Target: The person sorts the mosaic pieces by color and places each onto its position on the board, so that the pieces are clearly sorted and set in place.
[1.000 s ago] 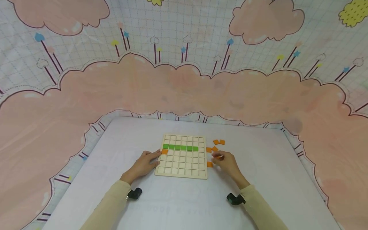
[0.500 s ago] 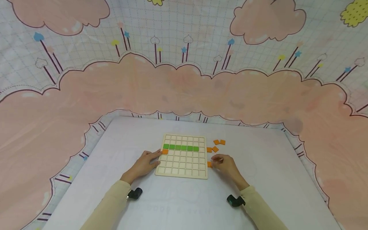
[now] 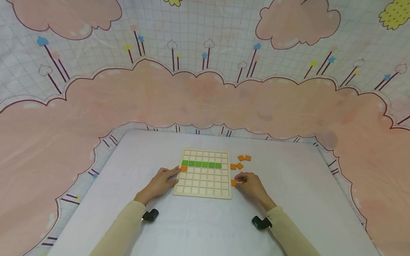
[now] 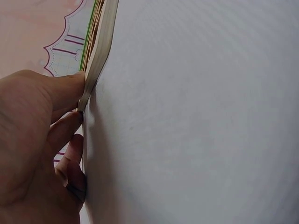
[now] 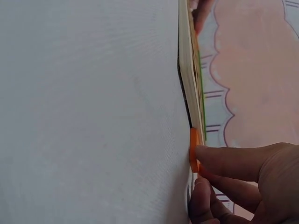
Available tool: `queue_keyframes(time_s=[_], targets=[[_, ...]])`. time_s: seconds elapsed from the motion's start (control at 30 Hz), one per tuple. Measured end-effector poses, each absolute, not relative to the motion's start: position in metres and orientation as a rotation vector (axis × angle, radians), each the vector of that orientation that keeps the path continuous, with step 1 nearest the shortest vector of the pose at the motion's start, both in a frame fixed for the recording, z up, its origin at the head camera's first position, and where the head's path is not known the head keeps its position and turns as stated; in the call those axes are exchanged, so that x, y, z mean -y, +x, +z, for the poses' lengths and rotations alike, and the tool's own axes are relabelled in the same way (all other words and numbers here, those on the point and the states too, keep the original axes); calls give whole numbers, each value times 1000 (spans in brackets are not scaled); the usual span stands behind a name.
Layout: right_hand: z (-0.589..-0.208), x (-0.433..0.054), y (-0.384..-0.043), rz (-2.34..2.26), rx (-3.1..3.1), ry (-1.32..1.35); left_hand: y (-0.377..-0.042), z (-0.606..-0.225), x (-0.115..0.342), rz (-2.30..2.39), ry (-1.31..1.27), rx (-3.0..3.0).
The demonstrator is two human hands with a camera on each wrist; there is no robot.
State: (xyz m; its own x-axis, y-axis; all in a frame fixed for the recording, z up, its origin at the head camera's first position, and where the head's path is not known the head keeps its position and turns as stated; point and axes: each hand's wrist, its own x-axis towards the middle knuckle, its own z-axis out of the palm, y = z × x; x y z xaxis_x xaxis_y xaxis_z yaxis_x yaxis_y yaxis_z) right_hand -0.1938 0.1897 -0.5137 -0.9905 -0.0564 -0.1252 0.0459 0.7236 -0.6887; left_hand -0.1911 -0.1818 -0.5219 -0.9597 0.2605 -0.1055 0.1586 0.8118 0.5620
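A pale wooden grid board (image 3: 201, 193) lies on the white table, with a row of green tiles (image 3: 205, 164) in its squares and one orange tile (image 3: 184, 168) below the row's left end. My left hand (image 3: 161, 183) touches the board's left edge with thumb and fingertips. In the left wrist view its thumb lies on the board's rim (image 4: 96, 70). My right hand (image 3: 251, 183) is at the board's right side, its thumb and curled finger on a loose orange tile (image 5: 193, 149) beside the edge. Another orange tile (image 3: 241, 173) is mostly hidden behind that hand.
Two orange tiles (image 3: 244, 158) lie beyond the board's upper right side. Two more (image 3: 236, 166) lie near its right edge, one of them against it. A cloud-patterned cloth (image 3: 205, 96) surrounds the table (image 3: 205, 227).
My right hand has shifted slightly left and toward me, from the upper loose tile to the tile by the board's right edge. My left hand and the board stay put.
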Motion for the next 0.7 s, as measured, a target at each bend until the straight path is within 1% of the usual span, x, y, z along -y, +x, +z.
queue_keyframes(time_s=[0.2,0.5,0.7], targets=[[-514,-189,-195,-1077,-2820,-47,-192,-524,182,858,319,-2808],[-512,-192,-197,-1129,-2809,-85,-193,-524,181,861,307,-2810],[-510,-194,-197,-1162,-2797,-56,-191,-523,181,870,322,-2816]])
